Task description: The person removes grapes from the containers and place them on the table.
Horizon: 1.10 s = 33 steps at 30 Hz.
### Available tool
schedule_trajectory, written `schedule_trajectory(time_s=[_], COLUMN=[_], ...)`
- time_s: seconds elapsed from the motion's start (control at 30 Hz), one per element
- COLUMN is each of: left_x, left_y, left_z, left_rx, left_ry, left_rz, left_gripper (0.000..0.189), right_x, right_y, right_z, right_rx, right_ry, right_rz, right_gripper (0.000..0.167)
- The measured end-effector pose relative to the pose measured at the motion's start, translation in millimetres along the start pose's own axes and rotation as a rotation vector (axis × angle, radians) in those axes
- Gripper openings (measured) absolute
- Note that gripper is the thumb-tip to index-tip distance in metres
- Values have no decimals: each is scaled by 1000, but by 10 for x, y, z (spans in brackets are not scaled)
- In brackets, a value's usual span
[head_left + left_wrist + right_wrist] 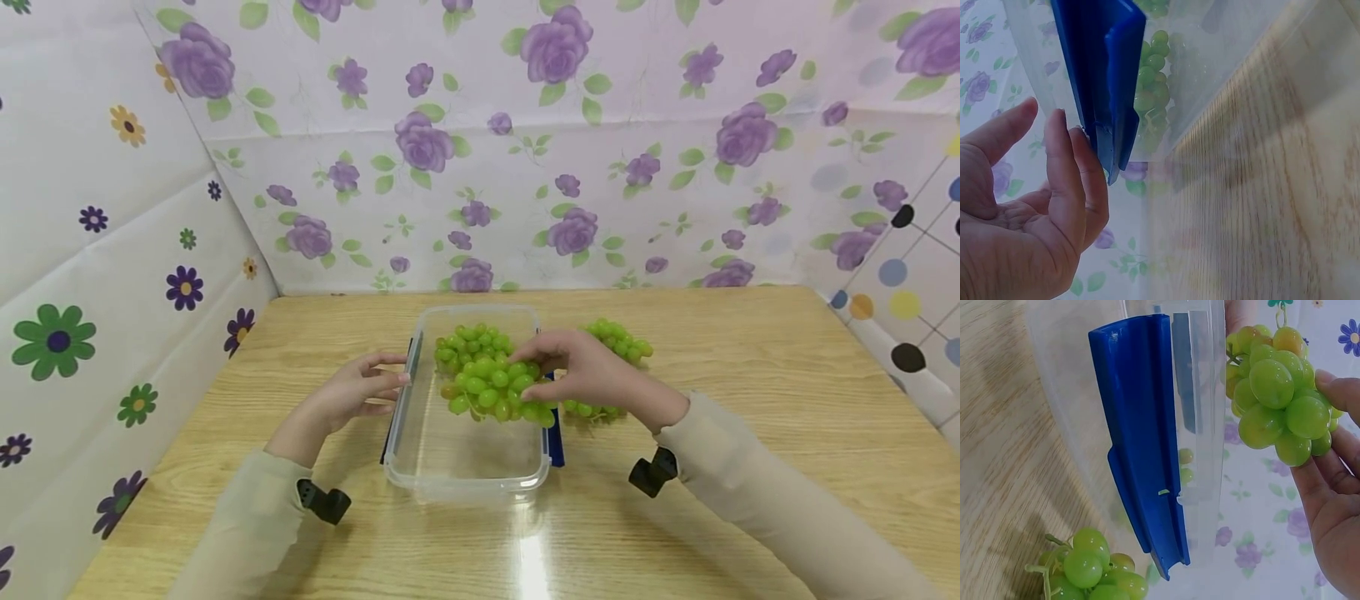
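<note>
A clear plastic container point(465, 482) with blue side latches point(1138, 425) stands lidless on the table. My right hand point(588, 375) holds a bunch of green grapes point(491, 387) over the container's right half, thumb and fingers pinching its side; in the right wrist view that bunch point(1282, 394) hangs above the rim level. Another bunch of green grapes point(457, 343) lies inside at the far end, partly hidden by the held one. At the left wall, my left hand point(348, 396) has its fingers extended, fingertips right at the rim beside the left latch point(1094, 75).
More green grapes point(618, 337) lie on the wooden table point(720, 333) just right of the container, partly behind my right hand. A flowered sheet point(480, 167) covers the wall at the back, with patterned sheets at the left and right sides.
</note>
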State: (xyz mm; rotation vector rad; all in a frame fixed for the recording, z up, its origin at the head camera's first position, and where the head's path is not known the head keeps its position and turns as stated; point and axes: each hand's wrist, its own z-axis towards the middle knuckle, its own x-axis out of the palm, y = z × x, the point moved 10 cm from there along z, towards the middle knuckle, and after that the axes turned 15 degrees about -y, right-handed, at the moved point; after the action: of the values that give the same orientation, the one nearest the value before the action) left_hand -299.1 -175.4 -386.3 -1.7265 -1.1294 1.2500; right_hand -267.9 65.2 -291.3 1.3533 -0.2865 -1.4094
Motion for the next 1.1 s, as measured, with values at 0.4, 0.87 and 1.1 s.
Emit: schedule_trajectory(time_s=[0.4,0.87,1.1], left_x=[14,39,52], left_y=[-31,-90,-112], left_z=[-15,-35,-36], left_rx=[8,43,31], left_ry=[15,68,83], left_rz=[-21,-36,-43], left_gripper=[63,68,69], right_x=[-134,-300,-378], right_y=[-34,-24,-51], right_z=[-97,-228,-302], right_rx=[19,-58,-55], right_ry=[-25,-46,-54], right_rz=[0,4,3], right_gripper=[42,39,37])
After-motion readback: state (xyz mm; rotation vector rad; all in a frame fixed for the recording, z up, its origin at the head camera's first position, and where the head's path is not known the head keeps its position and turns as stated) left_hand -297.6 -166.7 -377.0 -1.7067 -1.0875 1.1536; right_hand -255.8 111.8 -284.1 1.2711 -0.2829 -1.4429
